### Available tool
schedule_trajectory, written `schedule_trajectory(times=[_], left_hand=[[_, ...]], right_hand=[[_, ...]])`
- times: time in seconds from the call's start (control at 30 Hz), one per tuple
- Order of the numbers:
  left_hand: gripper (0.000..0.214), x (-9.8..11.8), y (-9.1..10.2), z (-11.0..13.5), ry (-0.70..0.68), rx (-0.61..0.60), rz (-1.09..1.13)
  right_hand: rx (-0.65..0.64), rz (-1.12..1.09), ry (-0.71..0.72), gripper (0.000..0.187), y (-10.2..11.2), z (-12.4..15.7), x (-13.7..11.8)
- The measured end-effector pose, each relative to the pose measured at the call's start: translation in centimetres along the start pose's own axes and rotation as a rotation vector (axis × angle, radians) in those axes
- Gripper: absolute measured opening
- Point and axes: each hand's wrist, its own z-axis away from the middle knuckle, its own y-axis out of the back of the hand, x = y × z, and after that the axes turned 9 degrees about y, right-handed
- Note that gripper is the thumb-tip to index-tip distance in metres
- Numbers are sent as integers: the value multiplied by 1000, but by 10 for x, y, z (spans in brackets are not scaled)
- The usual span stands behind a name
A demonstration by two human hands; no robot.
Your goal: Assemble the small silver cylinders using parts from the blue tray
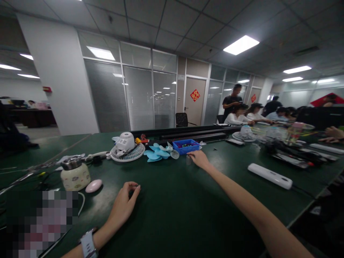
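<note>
My right hand (198, 158) is stretched far forward over the green table (172, 215). Its fingers curl down on a small clear part (189, 160) just in front of a blue tray (186, 146) of small bits. My left hand (124, 204) rests on the table near me, thumb and fingers curled into a ring, with a small dark thing barely showing inside. A watch (88, 243) is on that wrist. Light blue fan blades (158, 152) and a white fan motor on its round grille (126, 147) lie left of the tray.
A cream cup with a metal lid (74, 174) and a pink oval object (94, 186) sit at left among cables. A white power strip (270, 176) lies at right. Black rails (193, 135) run behind the tray. Other people sit at the far right end.
</note>
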Motion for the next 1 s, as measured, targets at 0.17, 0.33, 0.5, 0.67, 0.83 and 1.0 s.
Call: schedule_trajectory(times=[0.17, 0.33, 0.5, 0.67, 0.83, 1.0], left_hand=[[48, 1, 1, 1, -11, 3, 11], [47, 7, 1, 5, -1, 22, -6], [46, 10, 2, 7, -8, 33, -37], [43, 6, 1, 4, -30, 35, -25], [36, 5, -1, 8, -81, 57, 0], [30, 15, 1, 16, -155, 34, -20]], right_hand=[[25, 26, 49, 33, -6, 9, 2], [205, 53, -100, 51, -27, 33, 21], [241, -121, -251, 52, -43, 44, 37], [327, -159, -307, 42, -34, 44, 30], [388, -251, -176, 43, -16, 48, -40], [28, -600, 114, 41, 4, 63, -143]])
